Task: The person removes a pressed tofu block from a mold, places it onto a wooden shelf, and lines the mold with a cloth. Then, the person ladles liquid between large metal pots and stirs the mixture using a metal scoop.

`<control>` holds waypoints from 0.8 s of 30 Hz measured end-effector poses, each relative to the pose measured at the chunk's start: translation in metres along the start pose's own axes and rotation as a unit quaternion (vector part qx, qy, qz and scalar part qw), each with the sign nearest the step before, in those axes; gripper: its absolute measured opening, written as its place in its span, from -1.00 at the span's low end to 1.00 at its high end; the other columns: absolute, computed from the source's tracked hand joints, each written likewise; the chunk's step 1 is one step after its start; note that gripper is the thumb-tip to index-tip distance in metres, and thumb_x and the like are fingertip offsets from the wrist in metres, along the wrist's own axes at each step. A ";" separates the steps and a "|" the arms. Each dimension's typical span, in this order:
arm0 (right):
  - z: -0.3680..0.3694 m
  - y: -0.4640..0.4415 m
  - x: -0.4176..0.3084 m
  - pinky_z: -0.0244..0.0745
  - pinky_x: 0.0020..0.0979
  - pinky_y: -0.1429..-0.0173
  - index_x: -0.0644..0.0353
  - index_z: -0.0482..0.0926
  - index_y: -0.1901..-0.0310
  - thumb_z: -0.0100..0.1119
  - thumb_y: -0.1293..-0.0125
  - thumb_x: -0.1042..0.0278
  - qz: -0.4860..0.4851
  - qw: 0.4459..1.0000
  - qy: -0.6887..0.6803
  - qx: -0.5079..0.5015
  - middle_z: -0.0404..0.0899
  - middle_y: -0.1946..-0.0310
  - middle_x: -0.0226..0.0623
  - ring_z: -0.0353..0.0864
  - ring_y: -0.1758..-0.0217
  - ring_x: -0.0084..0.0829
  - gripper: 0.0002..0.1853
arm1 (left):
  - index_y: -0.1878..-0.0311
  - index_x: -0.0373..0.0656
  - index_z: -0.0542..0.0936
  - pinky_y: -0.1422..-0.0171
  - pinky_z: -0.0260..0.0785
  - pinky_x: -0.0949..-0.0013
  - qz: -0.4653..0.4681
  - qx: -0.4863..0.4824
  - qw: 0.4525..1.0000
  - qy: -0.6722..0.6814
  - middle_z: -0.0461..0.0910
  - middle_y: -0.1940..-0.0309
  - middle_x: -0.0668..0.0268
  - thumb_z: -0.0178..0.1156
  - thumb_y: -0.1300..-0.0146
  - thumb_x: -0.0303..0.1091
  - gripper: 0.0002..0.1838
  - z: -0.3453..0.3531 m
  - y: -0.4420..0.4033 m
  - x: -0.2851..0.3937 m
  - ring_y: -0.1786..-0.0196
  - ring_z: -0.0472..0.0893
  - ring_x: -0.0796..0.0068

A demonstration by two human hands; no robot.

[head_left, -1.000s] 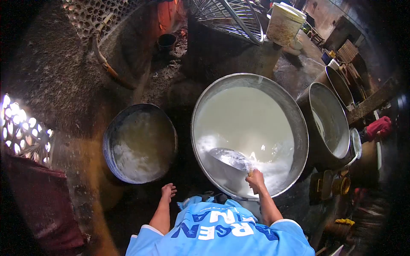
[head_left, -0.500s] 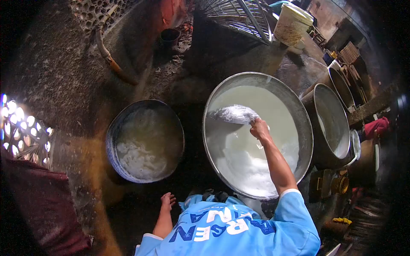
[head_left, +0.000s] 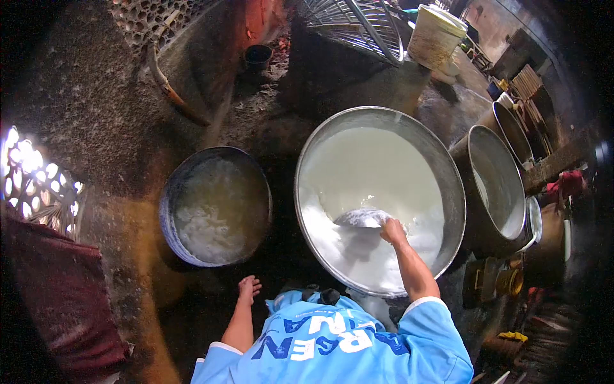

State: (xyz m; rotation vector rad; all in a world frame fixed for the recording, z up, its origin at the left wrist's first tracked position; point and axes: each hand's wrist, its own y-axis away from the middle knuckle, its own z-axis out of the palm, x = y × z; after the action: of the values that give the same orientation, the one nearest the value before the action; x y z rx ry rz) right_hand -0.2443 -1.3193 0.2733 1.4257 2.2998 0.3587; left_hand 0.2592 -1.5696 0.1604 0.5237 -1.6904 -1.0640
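A large round metal vat (head_left: 453, 192) stands in front of me, filled with milky white liquid (head_left: 377, 160) that carries white foam along its near side. My right hand (head_left: 393, 230) is closed on the near end of a wide, rounded scoop (head_left: 362, 218), whitish on top. The scoop sits low over the foam in the lower part of the vat; whether its edge is under the surface is hard to see. My left hand (head_left: 250, 287) hangs by my side with fingers apart, holding nothing, below a smaller round tub (head_left: 164, 221).
Inside the smaller tub lies cloudy brownish liquid with foam (head_left: 208, 227). More metal vats (head_left: 495, 182) stand close on the right. A white bucket (head_left: 436, 38) and a wire rack (head_left: 358, 25) are at the back. Dark red cloth (head_left: 61, 301) hangs at left.
My right hand has moved the scoop from the middle-left of the vat down toward me, into the foamy near part. My left hand has shifted slightly upward, staying empty.
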 end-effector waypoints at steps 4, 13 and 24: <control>0.016 0.032 0.060 0.59 -0.15 0.30 0.34 0.56 0.27 0.08 0.06 0.45 0.002 1.000 0.011 0.025 0.58 0.39 0.13 0.63 0.38 -0.03 -0.73 | -0.04 -0.03 0.46 0.30 0.38 0.36 0.029 -0.020 0.999 -0.030 0.58 0.19 0.31 -0.04 -0.26 -0.18 -0.67 0.041 0.011 0.024 0.34 0.58 0.48; -0.045 0.125 0.162 0.50 -0.15 0.02 0.23 0.56 0.19 0.19 0.11 0.36 -0.040 0.990 0.128 -0.041 0.56 0.22 -0.02 0.56 0.16 0.00 -0.65 | -0.08 -0.07 0.45 0.27 0.38 0.31 0.035 -0.017 0.997 -0.074 0.58 0.14 0.24 -0.10 -0.24 -0.27 -0.64 0.103 0.044 0.018 0.30 0.58 0.41; -0.183 0.122 0.232 0.52 -0.13 0.20 0.38 0.56 0.36 0.10 0.14 0.43 -0.030 0.981 -0.032 0.188 0.56 0.45 0.14 0.60 0.28 0.02 -0.73 | 0.03 -0.25 0.50 0.19 0.41 0.23 0.007 0.067 0.997 -0.041 0.58 0.21 0.12 -0.10 -0.21 -0.34 -0.67 0.068 0.060 -0.095 0.20 0.58 0.24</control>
State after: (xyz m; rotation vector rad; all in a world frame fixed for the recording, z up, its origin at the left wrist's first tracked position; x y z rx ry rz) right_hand -0.3246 -1.0574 0.4384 1.5061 2.4394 -0.1478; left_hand 0.2421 -1.4394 0.1554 0.5598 -1.8442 -0.9786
